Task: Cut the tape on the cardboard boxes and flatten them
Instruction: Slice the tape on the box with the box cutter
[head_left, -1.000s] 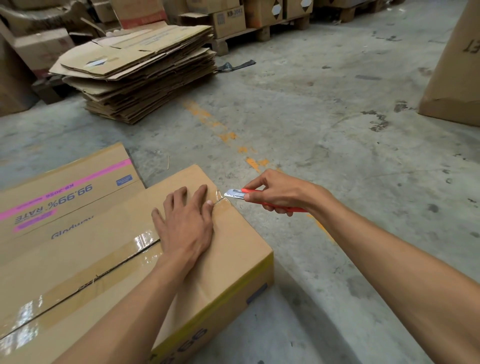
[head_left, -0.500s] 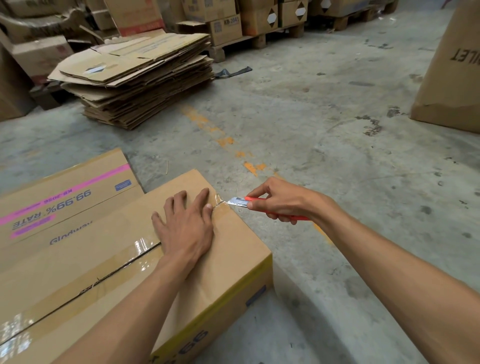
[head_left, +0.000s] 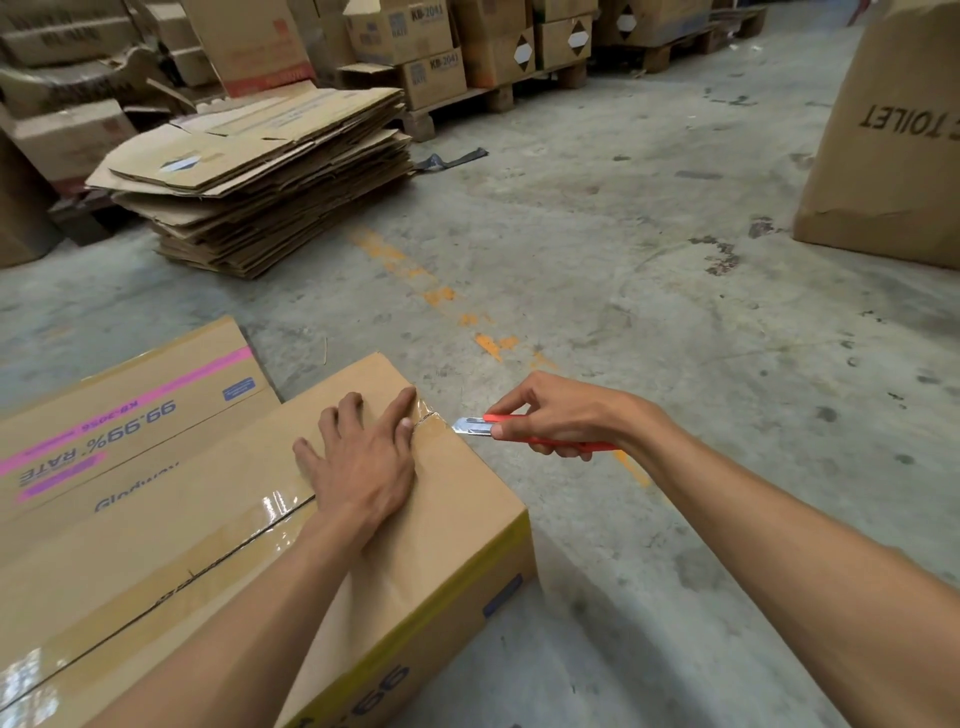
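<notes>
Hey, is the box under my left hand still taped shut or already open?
Shut. The box's flaps lie flat and meet under glossy tape running along the seam. Whether that tape is slit, cannot tell.

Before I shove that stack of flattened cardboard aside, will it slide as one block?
Probably not. The stack of flattened cardboard is loose, with edges uneven and sheets splayed, so top layers would likely shear off. Sheets look light but floppy along their creases. The rough concrete floor may drag the bottom ones.
</notes>
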